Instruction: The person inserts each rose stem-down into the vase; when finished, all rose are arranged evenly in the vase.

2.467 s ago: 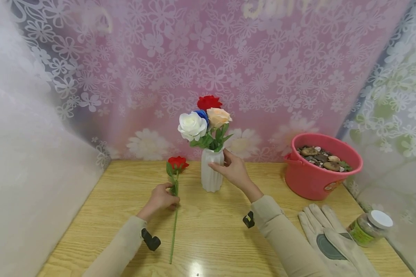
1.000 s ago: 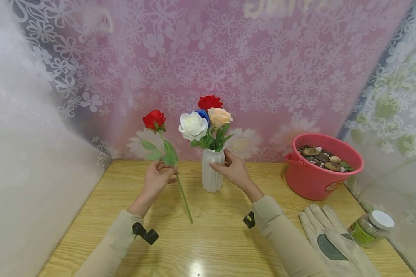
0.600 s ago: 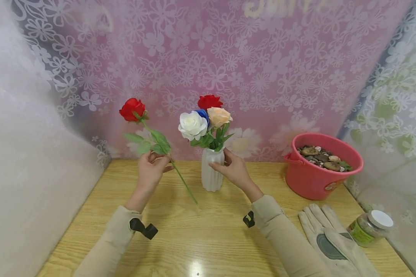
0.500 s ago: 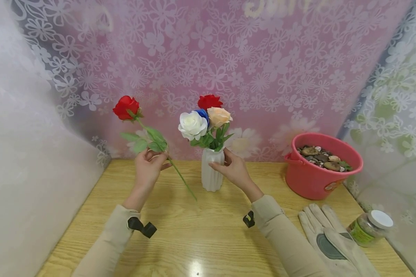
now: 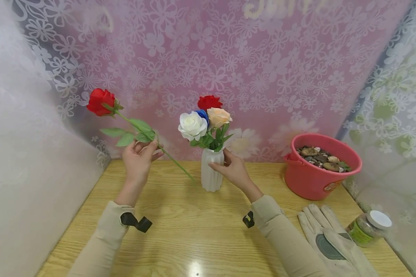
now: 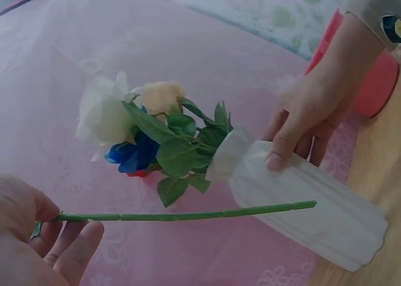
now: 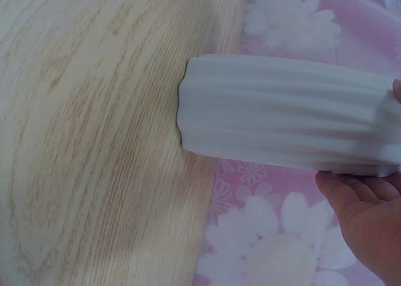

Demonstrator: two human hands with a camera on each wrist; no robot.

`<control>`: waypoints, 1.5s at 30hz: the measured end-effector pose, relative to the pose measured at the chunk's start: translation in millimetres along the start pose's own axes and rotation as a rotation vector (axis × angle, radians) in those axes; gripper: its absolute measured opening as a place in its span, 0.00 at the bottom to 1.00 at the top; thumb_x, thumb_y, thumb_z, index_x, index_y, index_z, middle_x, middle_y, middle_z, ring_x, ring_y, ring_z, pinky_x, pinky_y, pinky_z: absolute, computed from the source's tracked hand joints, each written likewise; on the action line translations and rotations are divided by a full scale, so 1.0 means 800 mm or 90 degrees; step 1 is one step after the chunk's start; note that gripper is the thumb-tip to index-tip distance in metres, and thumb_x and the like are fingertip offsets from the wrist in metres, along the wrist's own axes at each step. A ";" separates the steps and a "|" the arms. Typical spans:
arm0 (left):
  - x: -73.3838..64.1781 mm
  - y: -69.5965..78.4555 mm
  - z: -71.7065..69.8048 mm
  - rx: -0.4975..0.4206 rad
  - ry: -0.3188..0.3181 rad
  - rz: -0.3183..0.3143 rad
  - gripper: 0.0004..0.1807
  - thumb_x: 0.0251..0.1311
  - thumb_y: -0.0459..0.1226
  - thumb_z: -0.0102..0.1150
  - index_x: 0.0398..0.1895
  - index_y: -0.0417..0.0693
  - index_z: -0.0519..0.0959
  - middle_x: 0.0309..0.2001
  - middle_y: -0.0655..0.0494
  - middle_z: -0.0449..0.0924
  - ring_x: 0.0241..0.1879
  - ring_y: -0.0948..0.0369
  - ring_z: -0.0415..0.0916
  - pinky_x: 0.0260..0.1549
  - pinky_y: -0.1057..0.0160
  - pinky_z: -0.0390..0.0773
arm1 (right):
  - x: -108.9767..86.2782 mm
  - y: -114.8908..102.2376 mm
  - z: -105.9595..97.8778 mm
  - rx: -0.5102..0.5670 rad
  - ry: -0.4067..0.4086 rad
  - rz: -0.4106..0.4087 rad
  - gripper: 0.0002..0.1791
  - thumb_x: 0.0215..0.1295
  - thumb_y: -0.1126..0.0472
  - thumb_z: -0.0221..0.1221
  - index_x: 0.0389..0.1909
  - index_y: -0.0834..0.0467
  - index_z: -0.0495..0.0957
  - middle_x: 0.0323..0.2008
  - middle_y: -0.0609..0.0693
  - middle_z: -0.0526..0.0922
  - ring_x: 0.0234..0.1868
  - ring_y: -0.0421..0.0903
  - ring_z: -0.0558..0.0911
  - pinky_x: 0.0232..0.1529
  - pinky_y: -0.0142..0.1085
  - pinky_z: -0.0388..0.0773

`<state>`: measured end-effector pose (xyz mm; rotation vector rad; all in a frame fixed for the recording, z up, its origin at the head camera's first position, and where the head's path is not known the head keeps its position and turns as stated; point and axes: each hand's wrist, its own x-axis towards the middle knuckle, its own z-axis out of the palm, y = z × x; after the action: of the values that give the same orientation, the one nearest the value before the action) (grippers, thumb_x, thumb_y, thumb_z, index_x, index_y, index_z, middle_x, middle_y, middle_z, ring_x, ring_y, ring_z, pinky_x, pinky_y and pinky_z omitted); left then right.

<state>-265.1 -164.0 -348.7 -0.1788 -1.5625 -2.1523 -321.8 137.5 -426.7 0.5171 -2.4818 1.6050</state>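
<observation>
My left hand (image 5: 138, 159) pinches the green stem of a red rose (image 5: 102, 102) between thumb and fingers, above the table's left side. The bloom tilts up to the left, and the bare stem end slants down toward the vase. In the left wrist view the stem (image 6: 188, 216) crosses in front of the white ribbed vase (image 6: 307, 204). Upright on the table, the vase (image 5: 211, 173) holds a white rose (image 5: 192, 126), a peach rose (image 5: 219, 116), a blue rose (image 5: 203, 115) and a red rose. My right hand (image 5: 236, 171) grips the vase's right side near its neck.
A pink bucket (image 5: 312, 184) of stones stands at the right. In front of it lie pale work gloves (image 5: 332, 242) beside a jar (image 5: 369, 229) with a white lid. A pink floral curtain (image 5: 263, 69) hangs behind the wooden table (image 5: 194, 238).
My left hand has lifted the red rose off the table, moved it up and left, and tilted its bloom leftward. My right hand stays on the vase.
</observation>
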 end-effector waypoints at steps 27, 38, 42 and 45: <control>0.018 0.027 0.015 -0.164 0.024 0.083 0.17 0.68 0.24 0.64 0.58 0.38 0.79 0.40 0.50 0.87 0.38 0.56 0.89 0.40 0.55 0.91 | 0.000 -0.001 0.002 -0.003 0.008 -0.011 0.46 0.65 0.44 0.73 0.80 0.51 0.65 0.70 0.56 0.79 0.69 0.54 0.81 0.67 0.54 0.81; 0.020 0.027 0.029 -0.168 0.042 0.079 0.19 0.68 0.24 0.64 0.60 0.40 0.79 0.41 0.53 0.87 0.41 0.55 0.90 0.45 0.54 0.90 | -0.001 0.000 0.001 -0.003 0.008 -0.005 0.47 0.64 0.42 0.73 0.80 0.49 0.65 0.71 0.55 0.78 0.69 0.54 0.80 0.67 0.54 0.81; 0.019 0.025 0.034 -0.179 0.038 0.064 0.19 0.69 0.24 0.63 0.60 0.43 0.77 0.43 0.55 0.85 0.41 0.58 0.89 0.46 0.55 0.90 | -0.001 -0.001 0.001 -0.002 0.008 -0.003 0.46 0.64 0.41 0.73 0.80 0.48 0.66 0.71 0.55 0.78 0.69 0.53 0.80 0.67 0.54 0.81; 0.019 0.023 0.038 -0.191 0.040 0.056 0.20 0.69 0.24 0.62 0.61 0.45 0.76 0.46 0.55 0.84 0.41 0.58 0.89 0.47 0.57 0.90 | -0.002 -0.002 0.001 -0.004 0.005 -0.004 0.46 0.64 0.41 0.73 0.79 0.47 0.66 0.71 0.55 0.78 0.69 0.54 0.80 0.67 0.54 0.81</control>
<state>-275.4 -144.8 -317.1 -0.2681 -1.1693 -2.2893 -319.8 136.2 -425.8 0.5155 -2.4762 1.5926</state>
